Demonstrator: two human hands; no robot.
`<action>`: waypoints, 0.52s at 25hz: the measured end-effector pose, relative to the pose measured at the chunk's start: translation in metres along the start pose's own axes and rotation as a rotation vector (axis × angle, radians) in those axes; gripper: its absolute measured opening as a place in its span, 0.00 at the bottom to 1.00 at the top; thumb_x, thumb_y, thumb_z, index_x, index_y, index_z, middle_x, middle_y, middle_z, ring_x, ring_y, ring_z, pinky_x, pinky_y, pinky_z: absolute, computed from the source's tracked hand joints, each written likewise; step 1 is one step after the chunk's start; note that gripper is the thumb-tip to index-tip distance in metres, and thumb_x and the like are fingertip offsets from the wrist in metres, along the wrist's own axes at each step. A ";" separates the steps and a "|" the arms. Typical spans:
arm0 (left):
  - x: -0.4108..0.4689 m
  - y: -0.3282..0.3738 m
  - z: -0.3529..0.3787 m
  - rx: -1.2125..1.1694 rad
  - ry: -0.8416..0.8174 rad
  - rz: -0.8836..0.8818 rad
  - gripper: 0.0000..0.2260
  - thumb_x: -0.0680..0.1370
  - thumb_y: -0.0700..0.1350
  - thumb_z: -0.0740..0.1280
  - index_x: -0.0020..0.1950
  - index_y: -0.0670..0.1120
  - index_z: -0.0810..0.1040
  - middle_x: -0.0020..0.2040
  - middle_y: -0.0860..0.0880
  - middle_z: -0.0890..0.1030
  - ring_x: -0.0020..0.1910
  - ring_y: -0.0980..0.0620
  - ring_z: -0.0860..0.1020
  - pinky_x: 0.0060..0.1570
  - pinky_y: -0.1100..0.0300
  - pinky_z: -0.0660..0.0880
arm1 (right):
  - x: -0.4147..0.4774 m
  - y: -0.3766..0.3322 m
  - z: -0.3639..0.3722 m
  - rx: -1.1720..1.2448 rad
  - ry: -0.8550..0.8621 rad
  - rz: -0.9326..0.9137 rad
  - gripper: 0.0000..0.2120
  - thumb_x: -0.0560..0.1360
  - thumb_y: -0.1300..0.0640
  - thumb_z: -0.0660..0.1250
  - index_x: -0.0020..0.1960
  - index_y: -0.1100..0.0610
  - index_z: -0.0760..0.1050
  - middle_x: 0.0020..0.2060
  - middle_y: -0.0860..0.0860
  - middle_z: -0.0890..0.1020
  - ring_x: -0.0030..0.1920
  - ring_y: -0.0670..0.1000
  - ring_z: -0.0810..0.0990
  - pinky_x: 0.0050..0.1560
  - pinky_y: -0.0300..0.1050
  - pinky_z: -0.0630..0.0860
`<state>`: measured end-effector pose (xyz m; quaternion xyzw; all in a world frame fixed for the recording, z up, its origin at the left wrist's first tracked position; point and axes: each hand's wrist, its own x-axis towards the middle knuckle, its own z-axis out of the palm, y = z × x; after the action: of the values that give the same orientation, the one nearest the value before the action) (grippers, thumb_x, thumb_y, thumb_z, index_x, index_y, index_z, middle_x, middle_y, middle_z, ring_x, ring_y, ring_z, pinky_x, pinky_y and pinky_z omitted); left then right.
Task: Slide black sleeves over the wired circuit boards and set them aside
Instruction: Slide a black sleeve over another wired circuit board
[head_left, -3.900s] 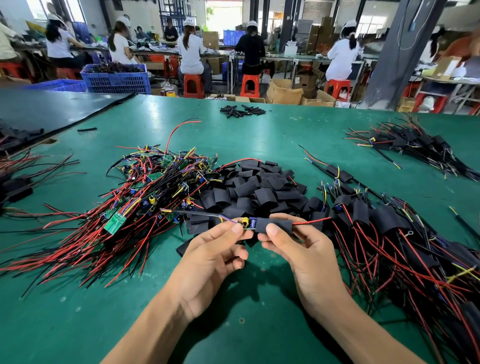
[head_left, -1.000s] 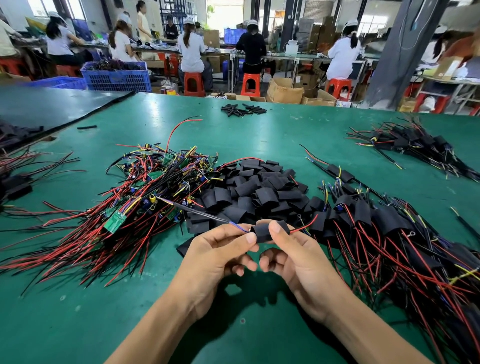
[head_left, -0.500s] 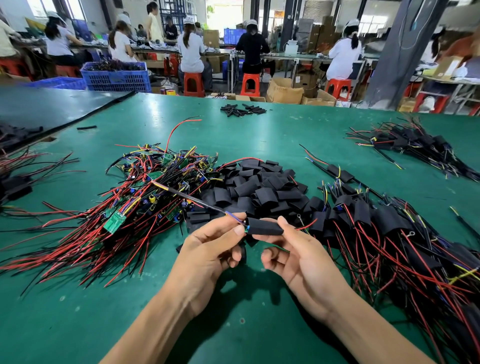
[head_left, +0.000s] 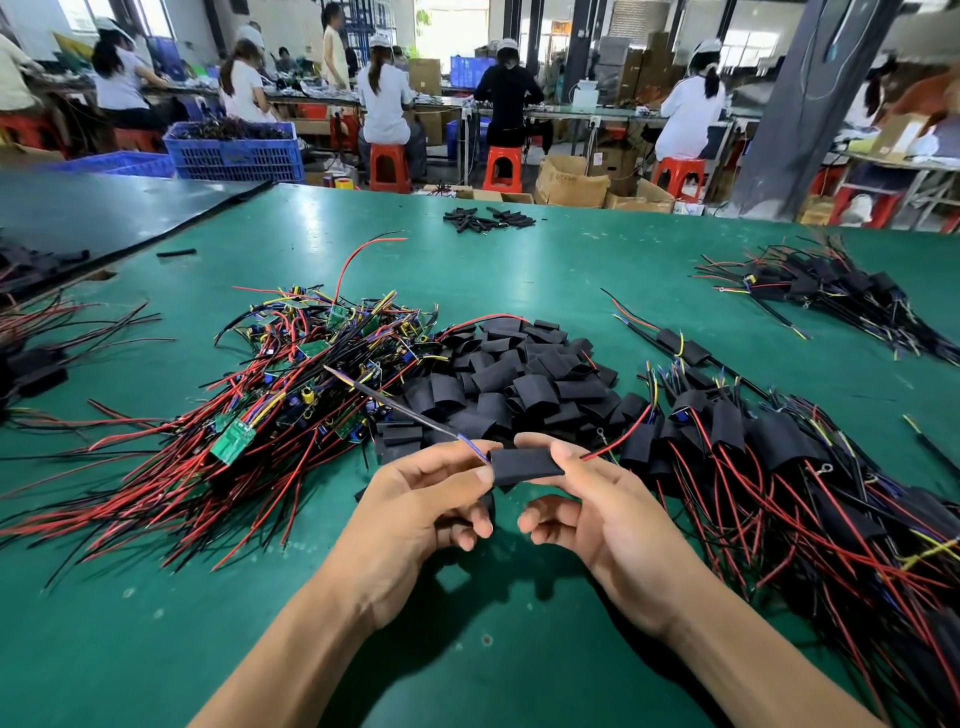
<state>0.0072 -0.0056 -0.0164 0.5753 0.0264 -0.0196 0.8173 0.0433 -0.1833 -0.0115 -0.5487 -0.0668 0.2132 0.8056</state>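
Both hands hold one black sleeve (head_left: 524, 464) just above the green table (head_left: 519, 270). My left hand (head_left: 426, 506) pinches its left end, where blue and dark wires come out toward the upper left. My right hand (head_left: 597, 512) pinches its right end between thumb and forefinger; a red wire leaves there. The board inside the sleeve is hidden. A heap of bare wired circuit boards (head_left: 291, 400) lies to the left, a pile of empty black sleeves (head_left: 519, 379) sits in the middle, and sleeved boards (head_left: 810, 483) are stacked on the right.
More sleeved boards (head_left: 826, 291) lie at the far right, and a small cluster of black tubes (head_left: 488, 218) sits at the table's far edge. A dark mat (head_left: 104, 213) covers the left bench. Seated workers, red stools and blue crates are beyond the table.
The sleeve has slid fully over the board, so the blue and yellow parts no longer show. Both hands have risen slightly and the sleeve now lies level between them.
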 end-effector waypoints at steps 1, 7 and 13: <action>0.000 -0.001 0.000 0.011 0.005 -0.001 0.12 0.68 0.42 0.74 0.51 0.44 0.86 0.38 0.43 0.80 0.28 0.50 0.76 0.28 0.62 0.72 | 0.000 -0.001 -0.001 -0.020 -0.003 -0.008 0.16 0.74 0.49 0.65 0.55 0.53 0.84 0.50 0.60 0.85 0.34 0.52 0.81 0.36 0.42 0.75; 0.000 -0.002 0.006 -0.023 0.019 -0.015 0.11 0.69 0.39 0.77 0.51 0.43 0.86 0.42 0.45 0.84 0.32 0.49 0.81 0.31 0.62 0.75 | 0.003 -0.003 -0.005 0.015 0.044 -0.098 0.16 0.72 0.49 0.67 0.57 0.53 0.83 0.45 0.58 0.85 0.33 0.53 0.80 0.34 0.42 0.76; 0.001 -0.001 0.006 -0.157 0.046 -0.053 0.15 0.69 0.40 0.73 0.56 0.41 0.84 0.47 0.39 0.85 0.34 0.48 0.83 0.33 0.60 0.79 | 0.001 -0.001 -0.003 -0.036 0.042 -0.178 0.16 0.69 0.47 0.71 0.55 0.51 0.84 0.42 0.54 0.85 0.32 0.51 0.81 0.36 0.40 0.78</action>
<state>0.0085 -0.0120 -0.0151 0.5089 0.0618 -0.0257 0.8582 0.0450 -0.1856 -0.0118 -0.5595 -0.1022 0.1279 0.8125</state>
